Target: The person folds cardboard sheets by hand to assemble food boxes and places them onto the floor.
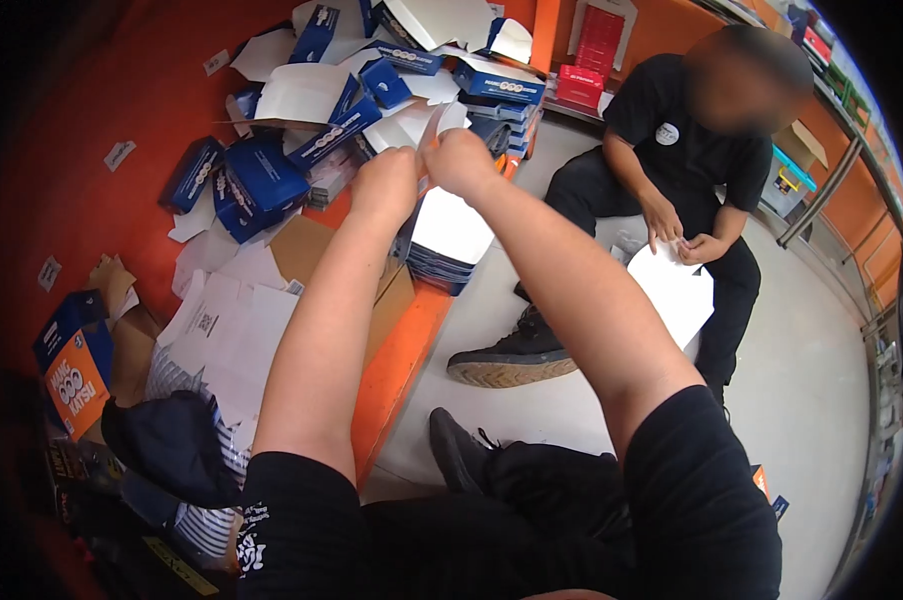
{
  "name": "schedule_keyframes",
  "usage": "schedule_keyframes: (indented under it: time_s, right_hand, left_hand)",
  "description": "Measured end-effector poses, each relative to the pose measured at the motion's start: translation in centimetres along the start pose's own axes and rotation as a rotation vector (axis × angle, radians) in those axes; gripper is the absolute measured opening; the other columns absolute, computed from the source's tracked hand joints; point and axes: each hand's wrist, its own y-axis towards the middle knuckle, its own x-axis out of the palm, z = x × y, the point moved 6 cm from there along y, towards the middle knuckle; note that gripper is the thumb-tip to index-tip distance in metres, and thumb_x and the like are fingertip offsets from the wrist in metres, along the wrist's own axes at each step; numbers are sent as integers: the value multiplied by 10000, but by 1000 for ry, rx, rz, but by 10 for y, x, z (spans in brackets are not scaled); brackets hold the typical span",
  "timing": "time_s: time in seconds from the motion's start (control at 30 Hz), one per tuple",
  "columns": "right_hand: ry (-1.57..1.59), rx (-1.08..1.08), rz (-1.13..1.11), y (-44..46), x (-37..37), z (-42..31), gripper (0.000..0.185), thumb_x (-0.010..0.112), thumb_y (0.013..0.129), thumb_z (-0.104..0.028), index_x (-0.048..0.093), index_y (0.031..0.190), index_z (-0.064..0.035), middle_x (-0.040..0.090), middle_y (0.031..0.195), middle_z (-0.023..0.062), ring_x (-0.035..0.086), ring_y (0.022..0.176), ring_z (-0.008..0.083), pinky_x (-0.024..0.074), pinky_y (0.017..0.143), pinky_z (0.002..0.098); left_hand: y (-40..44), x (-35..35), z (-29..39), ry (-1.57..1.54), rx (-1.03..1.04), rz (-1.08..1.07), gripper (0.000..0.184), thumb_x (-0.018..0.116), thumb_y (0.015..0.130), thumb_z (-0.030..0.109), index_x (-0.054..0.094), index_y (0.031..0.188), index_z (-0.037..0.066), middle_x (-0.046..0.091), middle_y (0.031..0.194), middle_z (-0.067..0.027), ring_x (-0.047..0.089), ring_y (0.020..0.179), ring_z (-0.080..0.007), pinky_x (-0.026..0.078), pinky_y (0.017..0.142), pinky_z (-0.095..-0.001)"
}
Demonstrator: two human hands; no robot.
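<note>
Both my arms reach forward over the edge of the orange bench. My left hand (pixel 387 182) is closed, its fingers curled at the edge of a thin cardboard food box (pixel 433 128). Beside it my right hand (pixel 460 162) is also closed, pinching the same box from the right. Much of that box is hidden behind my fists. Just below my hands lies a stack of flat white and blue box blanks (pixel 452 228). Behind them is a jumbled heap of blue and white folded boxes (pixel 337 130).
A co-worker (pixel 707 130) in black sits on the floor at right, handling a white cardboard blank (pixel 672 290). Flat white sheets (pixel 227 335) and an orange-blue box (pixel 75 380) lie on the orange bench (pixel 397 380). Metal shelving (pixel 852 150) lines the right.
</note>
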Motion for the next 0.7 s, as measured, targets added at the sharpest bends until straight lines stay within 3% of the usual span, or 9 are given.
schedule_keyframes:
  time_s: [0.03,0.2,0.27,0.37,0.43,0.53,0.6,0.67,0.7]
  right_hand:
    - [-70,-13,-12,3,0,-1,286,513,761,-195,631,815,60,627,745,221,636,709,303,498,665,362]
    - [-139,-158,97,14,-58,-45,326,511,753,-264,649,782,30,633,729,197,626,743,338,495,727,373]
    - [-107,-182,147,19,-83,-50,336,530,757,-283,647,801,29,632,678,172,630,710,299,491,711,354]
    - [51,-168,120,10,-130,-47,318,527,806,-260,620,920,22,625,787,89,584,684,135,459,597,268]
    - [309,-99,156,-10,-160,-33,240,518,811,-214,595,866,6,614,748,76,582,651,132,452,577,268]
    - [716,-12,141,-61,-184,-24,169,518,822,-172,553,887,-21,603,741,60,567,610,124,441,541,259]
    - [894,-25,31,-95,-189,-18,159,516,844,-161,538,919,-22,610,816,69,604,737,142,488,583,271]
    - [1067,25,3,-140,-183,-20,138,531,845,-140,514,935,-37,592,913,97,619,823,180,532,694,338]
    - [1076,55,-41,-161,-176,-21,170,514,852,-145,482,986,-45,587,931,97,619,822,184,533,699,342]
  left_hand:
    - [1,1,-1,12,-9,-5,131,478,780,72,565,829,-13,592,891,-217,565,876,-374,447,765,-446]
    - [0,5,-16,96,5,36,141,490,785,41,589,879,2,608,919,-180,605,833,-350,491,741,-414]
    - [3,6,-39,49,-65,51,150,491,787,48,580,903,20,599,961,-176,590,878,-353,473,765,-438]
    - [7,-7,-66,69,-128,66,177,500,806,89,552,967,35,573,1032,-167,564,933,-352,457,788,-443]
    - [-3,-25,-64,70,-174,43,253,505,825,129,524,1064,51,541,1107,-159,529,1009,-346,438,829,-424]
    - [-28,-52,-35,3,-127,397,443,522,842,227,407,1249,94,478,1194,-140,465,1103,-311,375,908,-411]
    - [-43,-43,-19,-747,8,376,600,543,830,300,292,1348,128,410,1267,-125,374,1194,-281,289,974,-428]
    - [-90,-60,37,-1522,-34,262,682,553,827,341,240,1358,48,387,1290,-149,350,1223,-257,246,1031,-383]
    - [-115,-63,61,-1551,18,260,742,566,801,401,236,1356,36,380,1294,-157,339,1231,-258,239,1034,-380]
